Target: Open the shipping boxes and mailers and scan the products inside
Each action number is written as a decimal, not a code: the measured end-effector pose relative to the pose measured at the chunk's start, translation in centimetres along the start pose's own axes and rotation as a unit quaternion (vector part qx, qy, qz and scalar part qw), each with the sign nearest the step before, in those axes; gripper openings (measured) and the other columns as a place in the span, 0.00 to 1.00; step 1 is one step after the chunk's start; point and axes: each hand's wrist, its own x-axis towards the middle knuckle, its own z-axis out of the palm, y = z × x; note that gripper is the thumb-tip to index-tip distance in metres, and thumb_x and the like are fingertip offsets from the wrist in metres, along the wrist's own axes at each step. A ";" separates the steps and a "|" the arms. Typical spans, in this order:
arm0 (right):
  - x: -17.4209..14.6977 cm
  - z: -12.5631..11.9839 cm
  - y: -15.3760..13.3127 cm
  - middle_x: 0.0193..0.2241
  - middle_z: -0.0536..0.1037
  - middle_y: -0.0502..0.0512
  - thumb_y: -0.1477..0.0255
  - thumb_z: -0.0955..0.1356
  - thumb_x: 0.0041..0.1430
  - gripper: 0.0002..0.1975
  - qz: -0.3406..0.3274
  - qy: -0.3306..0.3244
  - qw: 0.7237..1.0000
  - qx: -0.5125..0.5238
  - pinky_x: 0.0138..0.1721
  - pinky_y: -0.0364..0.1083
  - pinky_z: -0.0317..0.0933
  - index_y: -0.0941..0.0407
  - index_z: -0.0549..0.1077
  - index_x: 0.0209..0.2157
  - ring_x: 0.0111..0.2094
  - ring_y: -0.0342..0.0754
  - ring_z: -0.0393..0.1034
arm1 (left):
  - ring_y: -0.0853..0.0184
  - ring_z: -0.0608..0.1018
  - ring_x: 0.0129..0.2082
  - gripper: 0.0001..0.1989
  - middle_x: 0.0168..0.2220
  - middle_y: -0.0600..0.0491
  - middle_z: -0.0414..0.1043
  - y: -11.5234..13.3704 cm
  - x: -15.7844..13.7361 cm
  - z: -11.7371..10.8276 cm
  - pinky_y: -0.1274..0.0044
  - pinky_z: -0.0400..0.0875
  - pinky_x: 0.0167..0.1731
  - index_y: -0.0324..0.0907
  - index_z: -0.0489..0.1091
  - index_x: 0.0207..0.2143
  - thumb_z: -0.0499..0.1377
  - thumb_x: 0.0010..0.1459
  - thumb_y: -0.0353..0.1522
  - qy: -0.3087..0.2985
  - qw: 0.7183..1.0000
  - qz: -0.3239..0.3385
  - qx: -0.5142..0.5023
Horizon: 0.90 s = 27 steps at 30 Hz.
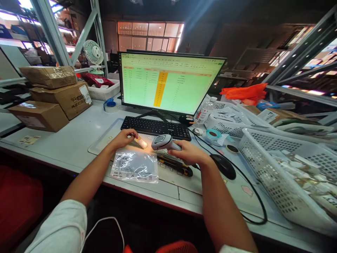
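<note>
Tabletop: we work at a pale tabletop (76,140), with a printed mat (98,144) spread over its middle.
Room: a dim hall; we see a wide window (150,38) in the far wall, metal uprights to left and right, and a fan (93,52) at the far left.
Monitor: a lit spreadsheet fills the screen (142,84), with the keyboard (147,125) just on its near side.
Left hand: the fingers of our left hand (122,139) pinch a small pale tag (142,142) over the mat, near the keyboard; a warm glow falls on it.
Right hand: our right hand (191,153) has its fingers wrapped around the handle of a grey scanner (161,141), its head towards the tag.
Clear bag: a printed plastic bag (135,167) lies flat at the near edge, with a black-and-yellow cutter (180,168) to its right.
Right side: the mouse (223,167) sits beyond our right wrist; a black cable loops between it and a perforated white basket (265,172) full of small packets. Farther back we have a teal tape roll (213,134) and a bottle (210,104).
Left side: three cartons (39,116) are piled up, taking much of the far left corner.
</note>
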 end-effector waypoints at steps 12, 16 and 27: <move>0.6 0.6 0.5 0.26 0.76 0.51 0.58 0.68 0.60 0.18 -0.017 0.027 0.998 -0.046 0.28 0.43 0.58 0.55 0.79 0.43 0.27 0.47 0.68 | 0.63 0.78 0.41 0.09 0.39 0.47 0.79 1.9 -0.3 0.2 0.74 0.70 0.42 0.39 0.75 0.35 0.57 0.60 0.35 0.055 0.998 0.019 0.040; 1.2 0.6 1.6 0.36 0.81 0.55 0.56 0.68 0.62 0.20 0.008 0.069 0.991 -0.117 0.34 0.45 0.60 0.56 0.79 0.45 0.36 0.52 0.72 | 0.63 0.78 0.42 0.10 0.42 0.48 0.79 1.1 -0.4 0.0 0.74 0.70 0.42 0.39 0.75 0.39 0.55 0.62 0.32 0.101 0.984 0.057 0.132; 3.7 2.6 4.9 0.58 0.74 0.68 0.65 0.74 0.57 0.37 0.082 0.061 0.978 -0.183 0.55 0.52 0.63 0.59 0.65 0.66 0.56 0.63 0.71 | 0.46 0.65 0.66 0.28 0.64 0.44 0.66 7.5 -5.8 3.6 0.56 0.57 0.65 0.46 0.72 0.57 0.67 0.57 0.46 -0.106 0.947 0.063 0.296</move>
